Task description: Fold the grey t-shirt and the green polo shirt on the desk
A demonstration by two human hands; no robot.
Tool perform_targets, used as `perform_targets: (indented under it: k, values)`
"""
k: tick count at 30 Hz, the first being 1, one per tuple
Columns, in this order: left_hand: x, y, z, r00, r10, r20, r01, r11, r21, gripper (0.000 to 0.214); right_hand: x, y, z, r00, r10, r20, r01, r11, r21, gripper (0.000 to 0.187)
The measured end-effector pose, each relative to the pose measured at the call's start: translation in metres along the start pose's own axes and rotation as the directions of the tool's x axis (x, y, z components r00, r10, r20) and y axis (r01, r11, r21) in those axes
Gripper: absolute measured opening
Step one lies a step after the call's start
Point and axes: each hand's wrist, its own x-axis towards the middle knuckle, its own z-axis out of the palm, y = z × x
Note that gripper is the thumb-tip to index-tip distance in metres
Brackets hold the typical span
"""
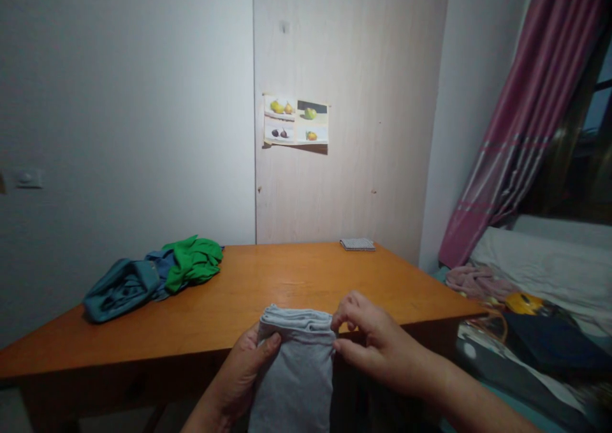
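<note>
Fingers (271,345) on grey cloth (296,385); garments (195,264) heaped on table (287,280).

Kinda dim in here tbh: pale wall (129,101) upper left, pink curtain (521,114) upper right, orange-brown table (282,277) lower middle.

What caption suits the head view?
Left hand holds folded grey cloth, right hand at its edge, before orange wooden table.

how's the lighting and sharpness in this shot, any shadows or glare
Head view: light dim and uneven; thin shadow under the white paper sheet of fruit pictures; soft sheen, no harsh glare, on the orange-brown wooden table, darkness beneath it; lower right corner blurred; folded light-grey cloth reasonably clear.
</note>
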Motion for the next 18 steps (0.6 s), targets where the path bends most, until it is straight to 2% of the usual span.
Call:
perform_targets:
  k: [5,9,13,18]
  values:
    - [-0.0033,0.0045,0.0017,0.999,-0.006,0.038,0.004,0.999,0.038,0.058,0.0027,-0.0068,-0.0021,0.994,0.086,0.072,-0.082,0.995,-0.056,0.016]
    - [-0.004,0.0059,-0.0014,0.999,0.001,0.051,-0.005,0.997,0.079,0.052,0.0032,-0.0075,-0.0012,0.973,0.17,0.156,-0.172,0.985,0.004,0.003]
    - [-0.0026,0.0062,-0.004,0.999,0.035,0.038,-0.039,0.994,0.105,0.048,0.0021,-0.0057,-0.0001,0.975,0.191,0.118,-0.202,0.975,0.093,0.004]
    - [0.0005,0.0092,-0.003,0.997,0.026,0.076,-0.039,0.982,0.186,0.048,0.0004,-0.0034,0.0003,0.98,0.181,0.085,-0.187,0.98,0.074,0.005]
